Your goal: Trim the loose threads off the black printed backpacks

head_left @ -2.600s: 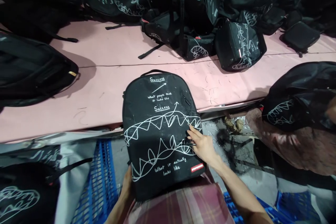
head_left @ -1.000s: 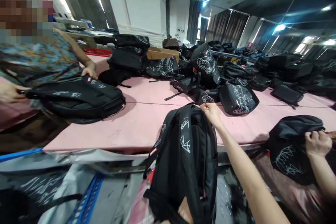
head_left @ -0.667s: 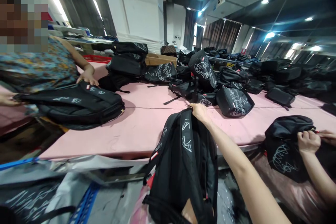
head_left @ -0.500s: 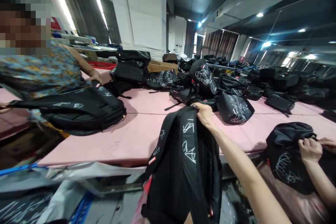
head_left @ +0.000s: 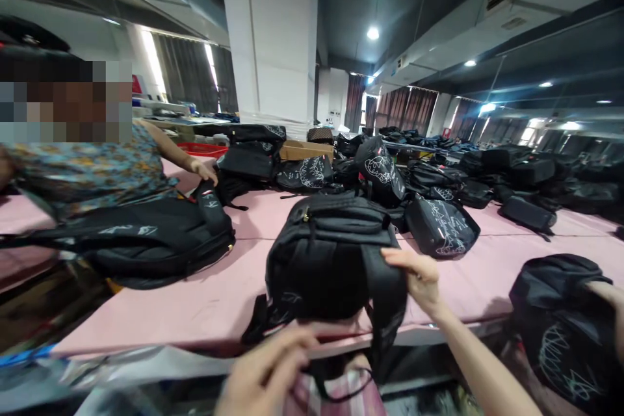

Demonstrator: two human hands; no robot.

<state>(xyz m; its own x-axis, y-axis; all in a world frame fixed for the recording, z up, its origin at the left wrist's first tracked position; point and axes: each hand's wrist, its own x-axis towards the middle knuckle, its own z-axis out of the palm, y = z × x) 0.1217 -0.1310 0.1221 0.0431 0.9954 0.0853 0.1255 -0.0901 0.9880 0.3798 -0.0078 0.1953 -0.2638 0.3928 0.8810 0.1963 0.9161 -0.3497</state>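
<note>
A black backpack (head_left: 331,279) stands on the edge of the pink table in front of me, its zipped top uppermost and its shoulder straps towards me. My right hand (head_left: 418,273) has its fingers at the upper part of the right shoulder strap (head_left: 385,292); the thumb is mostly hidden. Below the bag's left side is my left hand (head_left: 268,370), smeared by motion, its fingers loosely bent and apart with nothing visible in them. A loose strap end hangs in front of my lap.
Across the pink table (head_left: 195,312), a person at left has a hand (head_left: 202,170) by another black backpack (head_left: 166,234). At right, another person's hand (head_left: 607,292) touches a patterned black bag (head_left: 560,331). More black bags (head_left: 441,227) lie beyond, near a cardboard box (head_left: 307,151).
The backpack has gone from hanging upright at the table's edge to sitting on it, top tipped away. My right hand has left its top for the right strap. My left hand has come into view.
</note>
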